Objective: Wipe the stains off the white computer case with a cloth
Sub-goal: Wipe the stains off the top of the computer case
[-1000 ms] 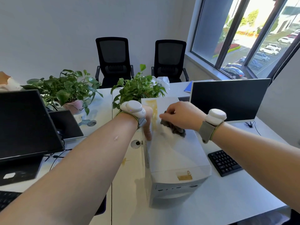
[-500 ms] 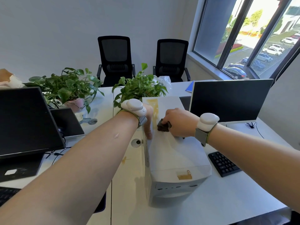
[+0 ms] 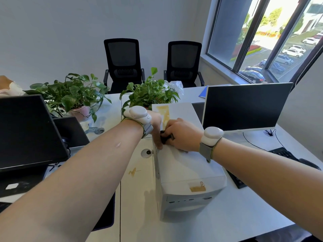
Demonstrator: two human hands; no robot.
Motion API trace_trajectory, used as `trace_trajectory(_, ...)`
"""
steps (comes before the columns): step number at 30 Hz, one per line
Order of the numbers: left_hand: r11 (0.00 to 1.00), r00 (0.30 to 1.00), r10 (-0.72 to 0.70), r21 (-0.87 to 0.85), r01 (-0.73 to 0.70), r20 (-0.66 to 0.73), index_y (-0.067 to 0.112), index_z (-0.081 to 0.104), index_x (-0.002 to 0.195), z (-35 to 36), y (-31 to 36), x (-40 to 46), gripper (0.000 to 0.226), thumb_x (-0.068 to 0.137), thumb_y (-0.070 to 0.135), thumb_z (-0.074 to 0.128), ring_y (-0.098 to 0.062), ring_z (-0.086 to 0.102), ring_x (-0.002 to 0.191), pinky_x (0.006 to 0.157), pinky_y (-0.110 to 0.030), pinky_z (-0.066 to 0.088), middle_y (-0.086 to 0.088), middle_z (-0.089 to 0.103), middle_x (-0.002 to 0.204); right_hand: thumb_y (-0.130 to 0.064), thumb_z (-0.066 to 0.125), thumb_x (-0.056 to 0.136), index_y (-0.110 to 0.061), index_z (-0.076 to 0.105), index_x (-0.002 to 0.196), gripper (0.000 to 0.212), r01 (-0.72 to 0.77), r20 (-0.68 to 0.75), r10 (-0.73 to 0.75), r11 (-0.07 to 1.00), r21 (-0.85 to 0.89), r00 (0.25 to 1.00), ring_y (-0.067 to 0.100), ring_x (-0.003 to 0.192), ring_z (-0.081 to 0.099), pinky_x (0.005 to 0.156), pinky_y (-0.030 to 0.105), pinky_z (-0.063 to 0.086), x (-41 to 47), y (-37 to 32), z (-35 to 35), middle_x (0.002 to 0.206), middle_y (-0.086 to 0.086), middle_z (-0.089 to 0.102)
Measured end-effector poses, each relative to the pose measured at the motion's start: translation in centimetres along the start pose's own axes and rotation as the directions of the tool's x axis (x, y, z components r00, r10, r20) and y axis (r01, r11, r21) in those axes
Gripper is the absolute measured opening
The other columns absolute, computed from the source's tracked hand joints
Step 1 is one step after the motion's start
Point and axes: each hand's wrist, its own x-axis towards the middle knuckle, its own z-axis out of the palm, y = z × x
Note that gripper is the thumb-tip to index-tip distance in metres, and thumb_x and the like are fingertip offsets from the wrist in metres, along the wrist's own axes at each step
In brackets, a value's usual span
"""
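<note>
White computer case [image 3: 187,165]: lies on its side on the white desk [image 3: 244,212], between two dark monitors, front panel toward the viewer. Top face carries a yellowish stain [image 3: 164,113] near the far end and a tan tape patch [image 3: 197,188] near the front edge. Dark cloth [image 3: 165,137]: bunched small, pressed on the case's top face near its left edge, just below the stain. Right hand [image 3: 181,137]: fingers curled around the cloth, gripping it; white wrist device on a grey strap. Left hand [image 3: 155,126]: rests over the case's left edge with fingers pointing down the side wall, holding nothing, touching the cloth's left end; same wrist device. Right monitor [image 3: 244,107]: upright just beside the case; black keyboard [image 3: 279,154] before it. Left monitor [image 3: 26,131]: near the left margin. Two potted plants [image 3: 73,96] behind the case. Two black office chairs [image 3: 124,62] against the far wall. Window [image 3: 265,37] at upper right, overlooking parked cars.
</note>
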Motion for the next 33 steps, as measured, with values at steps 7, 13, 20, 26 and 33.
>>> trace_trajectory(7, 0.999, 1.0, 0.013, -0.043, -0.013, 0.004, 0.011, 0.054, 0.066, -1.0, 0.1, -0.8, 0.062, 0.059, 0.059, 0.092, -0.017, 0.046, 0.047, 0.047, -0.021, 0.036, 0.001, 0.053, 0.056, -0.019, 0.059, 0.094, -0.031, 0.078, 0.11, 0.027, -0.238, 0.005, 0.24, 0.966, -0.104, 0.971, 0.017, 0.105, 0.061, 0.088, 0.029, 0.053, -1.9, 5.1, -2.3, 0.111, -0.01, 0.066)
trace_trajectory(13, 0.993, 1.0, 0.024, -0.113, -0.025, -0.009, 0.01, 0.056, 0.069, -0.6, 0.1, -1.0, 0.063, 0.056, 0.058, 0.094, -0.018, 0.046, 0.051, 0.054, -0.025, 0.04, 0.0, 0.054, 0.059, -0.025, 0.06, 0.094, -0.031, 0.081, 0.103, 0.023, -0.241, -0.061, 0.24, 0.97, -0.006, 0.969, 0.019, 0.095, 0.066, 0.087, 0.036, 0.059, 0.3, 2.5, -2.9, 0.105, -0.009, 0.071)
trace_trajectory(20, 0.965, 0.992, 0.121, -0.231, -0.123, -0.022, 0.013, 0.077, 0.09, 0.5, -1.3, -0.7, 0.053, 0.055, 0.046, 0.098, -0.022, 0.057, 0.062, 0.036, -0.012, 0.036, -0.003, 0.07, 0.079, -0.019, 0.06, 0.093, -0.033, 0.072, 0.121, 0.033, 0.014, 0.013, -0.012, 0.986, -0.163, 1.0, 0.028, 0.113, 0.05, 0.094, 0.036, 0.048, 2.9, -1.6, 0.3, 0.123, 0.0, 0.054)
trace_trajectory(26, 0.983, 0.998, 0.045, -0.177, -0.051, -0.037, 0.002, 0.061, 0.115, 0.8, -1.4, -0.5, 0.101, 0.046, 0.069, 0.092, -0.02, 0.052, 0.059, 0.051, -0.027, 0.042, -0.009, 0.068, 0.092, -0.015, 0.05, 0.097, -0.031, 0.074, 0.119, 0.037, -0.203, -0.025, 0.201, 0.973, -0.107, 0.979, 0.026, 0.111, 0.06, 0.091, 0.035, 0.053, 0.0, 2.7, -1.5, 0.115, -0.001, 0.057)
trace_trajectory(33, 0.987, 0.999, 0.039, -0.156, -0.041, -0.02, 0.013, 0.048, 0.103, 0.7, -1.4, -0.4, 0.09, 0.047, 0.068, 0.092, -0.02, 0.047, 0.058, 0.049, -0.026, 0.039, -0.005, 0.055, 0.081, -0.016, 0.053, 0.096, -0.026, 0.078, 0.114, 0.032, -0.399, 0.006, 0.4, 0.916, -0.039, 0.916, 0.019, 0.11, 0.064, 0.096, 0.034, 0.055, -0.1, 4.3, -3.1, 0.12, -0.009, 0.069)
